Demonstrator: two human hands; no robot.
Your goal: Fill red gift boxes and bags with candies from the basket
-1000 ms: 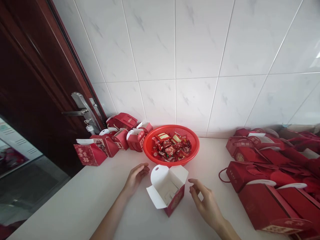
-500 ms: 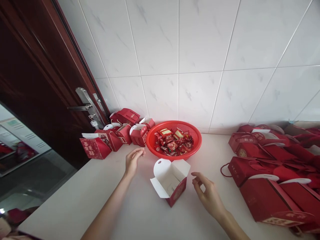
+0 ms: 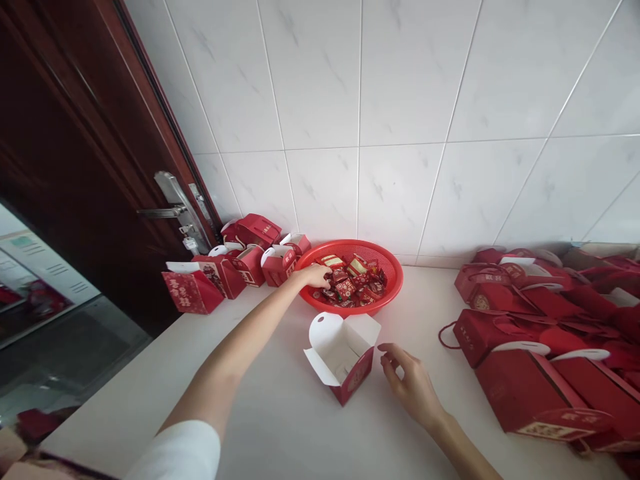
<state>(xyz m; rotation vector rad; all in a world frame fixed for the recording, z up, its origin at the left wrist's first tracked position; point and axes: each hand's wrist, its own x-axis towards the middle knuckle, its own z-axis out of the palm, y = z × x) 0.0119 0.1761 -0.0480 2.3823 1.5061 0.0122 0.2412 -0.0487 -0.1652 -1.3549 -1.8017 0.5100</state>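
My left hand (image 3: 314,275) reaches over the rim of a red plastic basket (image 3: 393,291), its fingers a little apart and touching the wrapped candies (image 3: 345,289) inside. Some fingertips are partly hidden among the red wrappers. In front of the basket stands a small red gift box (image 3: 359,373), upright with its white-lined flaps spread; its inside looks bare. Just right of this box, my right hand (image 3: 407,383) hovers with fingers loosely bent and apart, holding nothing.
Several red gift boxes (image 3: 233,277) stand at the back left by the dark door (image 3: 90,133). Many more red boxes (image 3: 535,393) crowd the right of the white table (image 3: 280,413). A tiled wall (image 3: 320,193) rises behind the basket.
My left hand has moved forward and right, from above the table into the basket among the candies. My right hand and the box have hardly shifted.
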